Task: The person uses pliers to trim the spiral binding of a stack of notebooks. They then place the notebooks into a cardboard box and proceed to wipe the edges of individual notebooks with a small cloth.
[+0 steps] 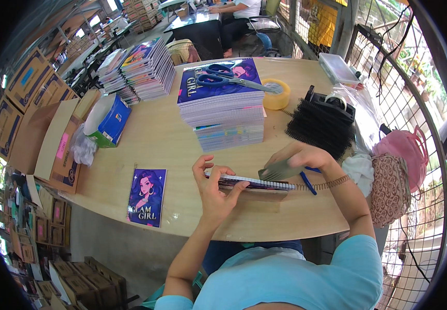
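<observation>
My left hand (215,183) is closed around a notebook (249,182), held edge-up above the table with its punched edge showing. From the notebook's right end a dark spiral coil (332,183) sticks out past my right wrist. My right hand (306,154) is bent over the notebook, its fingers closed on a flat dark grey-green piece (281,170) whose kind I cannot make out. That piece is at the punched edge. A blue-handled tool (307,182) lies under the coil, partly hidden. To the left, a spiral-bound notebook (147,198) with a purple cover lies flat.
Blue-handled scissors (228,78) lie on a tall notebook stack (221,113). Beside it are a tape roll (276,94) and black spiral coils (319,124). More stacks (148,67), a blue-green box (108,121), cartons (60,150) and bags (391,186) surround the table (182,217).
</observation>
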### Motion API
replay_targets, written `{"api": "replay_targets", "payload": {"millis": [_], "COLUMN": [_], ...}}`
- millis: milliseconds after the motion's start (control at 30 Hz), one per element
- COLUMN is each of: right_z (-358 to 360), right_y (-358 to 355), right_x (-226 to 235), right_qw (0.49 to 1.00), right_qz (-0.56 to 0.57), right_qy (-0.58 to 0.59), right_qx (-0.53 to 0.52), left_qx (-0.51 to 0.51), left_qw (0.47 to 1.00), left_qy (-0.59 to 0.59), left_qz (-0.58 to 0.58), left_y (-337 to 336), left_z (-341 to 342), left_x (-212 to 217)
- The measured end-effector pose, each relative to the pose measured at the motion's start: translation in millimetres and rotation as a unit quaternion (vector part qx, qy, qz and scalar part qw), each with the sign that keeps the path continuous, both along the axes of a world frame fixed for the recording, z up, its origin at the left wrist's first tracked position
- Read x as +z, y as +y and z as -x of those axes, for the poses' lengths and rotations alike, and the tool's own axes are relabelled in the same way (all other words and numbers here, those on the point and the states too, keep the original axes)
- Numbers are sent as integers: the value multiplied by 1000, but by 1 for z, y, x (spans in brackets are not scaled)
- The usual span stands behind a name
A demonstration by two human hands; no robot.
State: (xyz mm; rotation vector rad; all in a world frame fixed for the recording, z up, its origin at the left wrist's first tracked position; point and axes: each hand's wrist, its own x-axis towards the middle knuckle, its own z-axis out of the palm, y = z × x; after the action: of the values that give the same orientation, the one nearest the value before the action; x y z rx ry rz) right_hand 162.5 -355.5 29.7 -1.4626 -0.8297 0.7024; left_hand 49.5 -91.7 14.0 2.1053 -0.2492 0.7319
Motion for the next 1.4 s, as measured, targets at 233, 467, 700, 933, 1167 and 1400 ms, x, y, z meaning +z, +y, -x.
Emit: {"api": "replay_targets", "payload": {"millis": [233, 467, 700, 933, 1167, 1400], "right_z": [-1, -4, -8, -9, -12, -16], "right_y": [20, 39, 33, 49, 67, 75], "right_x": [11, 21, 5, 10, 11, 15], "right_qw": [995, 974, 986, 976, 928, 983], "right_qz": [78, 143, 117, 165, 294, 154], "right_qy": [-61, -175, -115, -135, -229, -96], "right_qx": [24, 22, -10, -38, -24, -17], "left_qx": [-31, -45, -43, -115, -156, -146], "left_qw": [998, 993, 993, 952, 930, 930], "left_qy": [22, -2, 2, 48, 97, 107], "left_qz": [48, 114, 111, 279, 319, 319], "left_y": [9, 16, 1, 16, 47, 51], "left_z": [0, -2, 3, -1, -5, -7], "left_x": [-1, -9, -9, -19, -37, -36]}}
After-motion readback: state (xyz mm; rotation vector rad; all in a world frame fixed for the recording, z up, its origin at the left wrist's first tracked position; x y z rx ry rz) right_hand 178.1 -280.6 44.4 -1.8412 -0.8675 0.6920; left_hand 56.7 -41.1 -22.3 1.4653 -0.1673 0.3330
